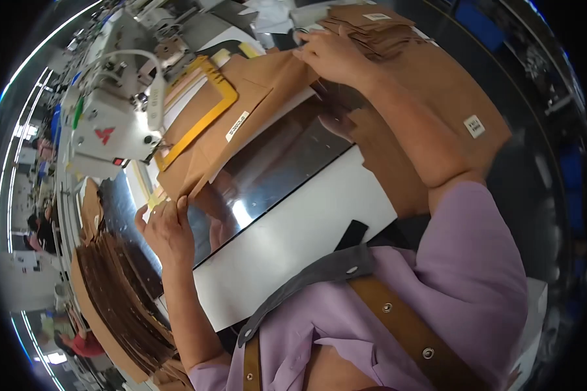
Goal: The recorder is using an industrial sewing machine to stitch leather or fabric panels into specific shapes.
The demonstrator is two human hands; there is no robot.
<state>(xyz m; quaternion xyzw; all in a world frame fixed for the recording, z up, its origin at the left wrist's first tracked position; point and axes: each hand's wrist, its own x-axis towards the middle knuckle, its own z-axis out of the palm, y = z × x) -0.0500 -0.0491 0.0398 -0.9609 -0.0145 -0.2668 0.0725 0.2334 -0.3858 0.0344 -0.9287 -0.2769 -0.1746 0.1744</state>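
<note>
A brown sheet piece [254, 85] with a pale label lies under the yellow clamp frame [220, 98] of a white sewing machine [101, 120], its near edge lifted over a shiny metal plate [274, 176]. My left hand [166, 231] pinches that edge at its lower-left end, thumb and finger closed on it. Up at the far right end, my right hand [332, 58] has its fingers closed on the same piece, beside a small dark object I cannot make out. A white board [293, 247] sits along the plate's near side.
Stacks of brown pieces rest at the left [120, 293] and at the right [430, 130]. White scraps [267, 16] lie at the back. Blue bins [476, 23] stand beyond the table's right edge. Other people [81, 345] work along a line of machines at the far left.
</note>
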